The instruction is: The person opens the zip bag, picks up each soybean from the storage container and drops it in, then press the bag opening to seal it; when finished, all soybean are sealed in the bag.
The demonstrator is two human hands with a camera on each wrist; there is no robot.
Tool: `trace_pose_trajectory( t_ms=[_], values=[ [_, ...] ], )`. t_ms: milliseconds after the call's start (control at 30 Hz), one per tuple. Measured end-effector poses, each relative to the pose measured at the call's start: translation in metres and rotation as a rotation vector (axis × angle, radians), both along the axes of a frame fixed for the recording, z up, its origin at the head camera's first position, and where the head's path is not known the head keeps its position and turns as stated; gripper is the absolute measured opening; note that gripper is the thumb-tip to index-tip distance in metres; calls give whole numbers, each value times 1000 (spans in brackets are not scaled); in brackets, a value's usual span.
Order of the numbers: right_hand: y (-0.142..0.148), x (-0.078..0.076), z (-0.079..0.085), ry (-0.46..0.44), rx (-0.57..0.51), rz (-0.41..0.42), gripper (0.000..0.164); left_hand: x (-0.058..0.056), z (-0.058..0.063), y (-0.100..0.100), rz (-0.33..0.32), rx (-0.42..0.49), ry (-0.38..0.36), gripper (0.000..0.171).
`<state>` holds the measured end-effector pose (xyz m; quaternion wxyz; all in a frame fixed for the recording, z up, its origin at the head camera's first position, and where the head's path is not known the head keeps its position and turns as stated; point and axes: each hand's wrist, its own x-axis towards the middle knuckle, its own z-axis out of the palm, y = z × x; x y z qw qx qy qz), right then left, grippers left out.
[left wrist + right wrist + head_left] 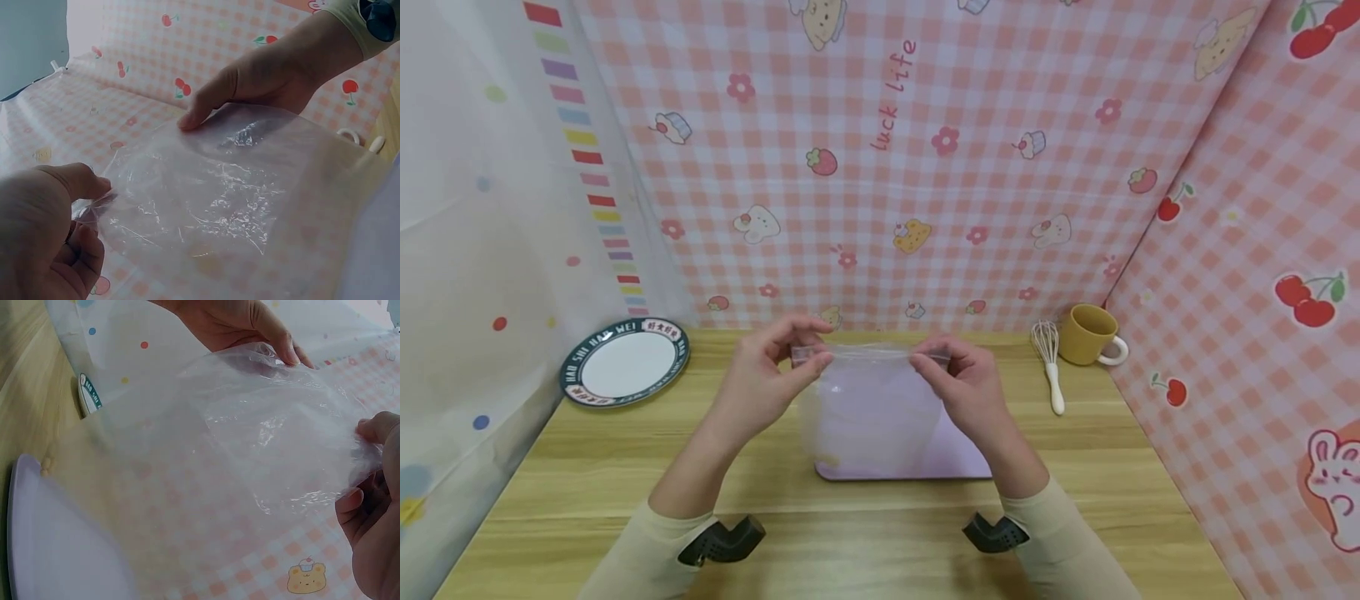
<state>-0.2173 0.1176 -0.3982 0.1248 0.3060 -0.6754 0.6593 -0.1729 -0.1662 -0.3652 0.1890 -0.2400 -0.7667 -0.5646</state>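
A clear plastic zip bag (872,408) hangs upright between the two hands, its top edge stretched level. The left hand (767,371) pinches the bag's upper left corner between thumb and fingers. On the other side, the right hand (966,383) pinches the upper right corner. Wrinkles and glare cross the upper part of the bag (237,187) in the left wrist view. A small tan thing (46,465) shows at the bag's lower corner in the right wrist view; its kind is unclear. Behind the bag, a lilac board (962,454) lies flat on the table, partly seen through the plastic.
At the table's left back stands a white plate (625,367) with a dark green lettered rim. A whisk (1054,375) with a cream handle lies at the right back, beside a mustard-yellow mug (1086,335). Patterned cloths hang around the wooden table (850,533).
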Motion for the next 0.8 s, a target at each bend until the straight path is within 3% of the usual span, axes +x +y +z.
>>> trace_pose_trajectory(
  t_ms=[233, 567, 800],
  values=[
    [-2, 0, 0, 17, -28, 20, 5, -2, -2, 1, -42, -32, 14, 39],
    [-6, 2, 0, -40, -37, 107, 5, -2, -3, 6, -28, -83, 42, 34],
    [-10, 6, 2, -2, -22, 82, 10, 1, -1, 6, -41, -114, 51, 37]
  ],
)
